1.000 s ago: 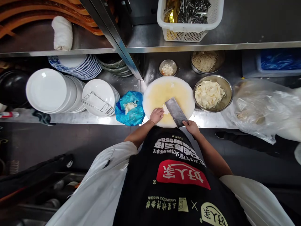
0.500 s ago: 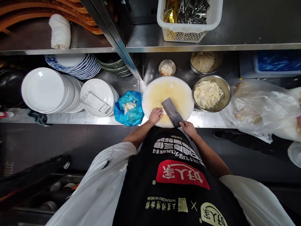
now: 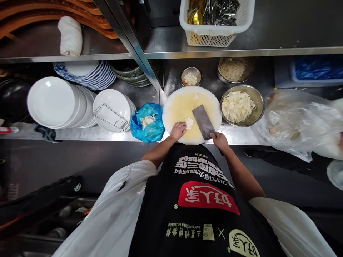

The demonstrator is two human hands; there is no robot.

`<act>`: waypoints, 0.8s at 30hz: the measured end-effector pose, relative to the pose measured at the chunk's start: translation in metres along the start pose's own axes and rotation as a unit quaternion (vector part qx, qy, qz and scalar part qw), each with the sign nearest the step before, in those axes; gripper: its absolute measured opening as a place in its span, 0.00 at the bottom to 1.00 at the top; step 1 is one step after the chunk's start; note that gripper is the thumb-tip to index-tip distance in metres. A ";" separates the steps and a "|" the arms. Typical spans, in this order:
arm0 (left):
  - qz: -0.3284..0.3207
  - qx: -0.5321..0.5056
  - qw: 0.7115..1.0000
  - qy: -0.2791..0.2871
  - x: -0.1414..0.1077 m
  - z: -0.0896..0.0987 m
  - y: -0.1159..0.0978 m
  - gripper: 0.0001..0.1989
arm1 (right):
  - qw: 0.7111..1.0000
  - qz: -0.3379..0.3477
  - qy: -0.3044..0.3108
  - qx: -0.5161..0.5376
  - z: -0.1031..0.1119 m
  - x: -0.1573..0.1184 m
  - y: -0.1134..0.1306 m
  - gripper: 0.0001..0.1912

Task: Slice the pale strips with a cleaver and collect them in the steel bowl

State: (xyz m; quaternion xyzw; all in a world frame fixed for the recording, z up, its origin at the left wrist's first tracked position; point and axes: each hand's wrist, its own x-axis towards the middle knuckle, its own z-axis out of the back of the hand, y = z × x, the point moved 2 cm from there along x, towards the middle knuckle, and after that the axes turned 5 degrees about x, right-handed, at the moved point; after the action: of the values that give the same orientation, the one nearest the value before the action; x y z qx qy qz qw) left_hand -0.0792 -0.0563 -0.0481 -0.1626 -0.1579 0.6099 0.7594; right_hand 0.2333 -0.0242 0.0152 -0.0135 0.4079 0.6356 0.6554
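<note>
A round white cutting board (image 3: 174,103) with a yellowish middle lies on the steel counter. My right hand (image 3: 220,140) grips the handle of a cleaver (image 3: 203,121), whose broad blade rests over the board's right part. On the board's near left part is my left hand (image 3: 178,131), fingers bent and close together beside a pale flat piece (image 3: 189,123); what is under the fingers is hidden. Left of the board, a blue plastic bag (image 3: 136,132) holds pale food. To the right, a metal bowl (image 3: 259,107) contains pale thin slices (image 3: 238,106).
White plates (image 3: 50,101) and a wire rack (image 3: 109,116) on another stack stand left. Behind the board are a small bowl (image 3: 198,73) and a bowl of shreds (image 3: 232,69). A clear bag (image 3: 297,121) lies right. A shelf edge (image 3: 241,53) crosses above, with a white basket (image 3: 217,30).
The cleaver and my right hand have shifted right, away from my left hand. The pale piece beside my left fingers now shows more fully.
</note>
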 end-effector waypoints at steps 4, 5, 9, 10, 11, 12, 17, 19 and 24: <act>0.001 -0.005 1.000 -0.004 0.000 0.000 0.000 0.13 | 0.999 0.036 0.021 0.021 -0.009 -0.015 0.010 0.23; 0.001 -0.008 1.000 -0.006 0.000 0.000 0.000 0.13 | 0.998 0.039 0.038 0.029 -0.013 -0.019 0.011 0.23; 0.005 -0.014 1.000 -0.001 0.001 0.002 -0.002 0.13 | 0.998 0.019 0.056 0.033 -0.025 -0.022 0.005 0.22; 0.006 -0.015 1.000 0.002 0.001 0.002 -0.002 0.13 | 0.998 0.009 0.050 0.032 -0.025 -0.020 0.001 0.22; 0.006 -0.015 1.000 0.004 0.001 0.003 -0.003 0.14 | 0.999 -0.001 0.044 0.031 -0.023 -0.018 -0.003 0.23; 0.007 -0.015 1.000 0.004 0.001 0.003 -0.003 0.14 | 0.999 -0.008 0.039 0.028 -0.021 -0.016 -0.007 0.23; 0.009 -0.007 1.000 -0.002 0.001 0.002 -0.002 0.14 | 1.000 -0.014 0.025 0.010 -0.009 -0.005 -0.013 0.23; 0.005 -0.006 1.000 -0.006 0.000 0.002 -0.002 0.14 | 1.000 -0.012 0.017 0.012 -0.008 -0.004 -0.010 0.23; -0.002 -0.007 1.000 0.005 0.002 0.011 -0.004 0.11 | 0.999 -0.025 0.007 0.041 -0.009 -0.009 0.002 0.22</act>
State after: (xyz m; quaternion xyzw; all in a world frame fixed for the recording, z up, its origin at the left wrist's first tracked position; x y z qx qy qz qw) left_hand -0.0803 -0.0545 -0.0369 -0.1704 -0.1586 0.6067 0.7601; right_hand 0.2281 -0.0355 0.0155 -0.0011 0.4381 0.6012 0.6683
